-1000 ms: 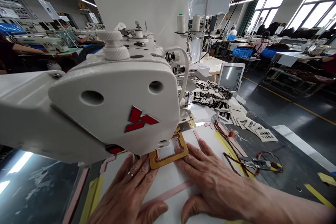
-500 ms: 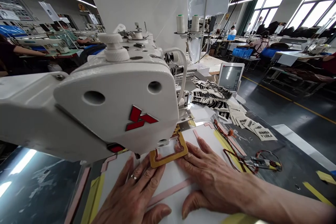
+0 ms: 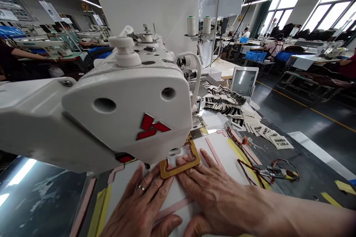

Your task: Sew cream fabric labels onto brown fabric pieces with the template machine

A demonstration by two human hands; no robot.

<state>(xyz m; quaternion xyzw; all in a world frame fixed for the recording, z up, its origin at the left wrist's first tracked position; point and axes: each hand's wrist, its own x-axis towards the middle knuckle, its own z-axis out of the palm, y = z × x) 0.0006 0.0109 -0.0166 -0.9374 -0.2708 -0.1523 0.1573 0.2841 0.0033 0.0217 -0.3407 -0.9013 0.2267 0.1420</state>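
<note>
My left hand (image 3: 144, 203), a ring on one finger, lies flat with its fingers stretched forward on a white sheet (image 3: 171, 194) with pink strips. Its fingertips reach the near left edge of a yellow-brown clamp frame (image 3: 175, 172) under the white sewing machine head (image 3: 128, 96). On the other side, my right hand (image 3: 214, 189) rests palm down with fingers extended. Some of its fingertips show within the frame's opening; whether they lie under the frame or pass through it I cannot tell. The machine head hides the needle area.
Printed labels (image 3: 279, 141) lie in piles right of the machine, near a small screen (image 3: 243, 80). A metal hand tool (image 3: 278, 172) with reddish-brown cord sits on the dark tabletop. Thread cones (image 3: 191, 26) stand behind. Other people work at tables farther off.
My right hand has slid left along the sheet, its fingertips now further into the frame's opening. More of a pink strip shows beyond it. My left hand has hardly moved.
</note>
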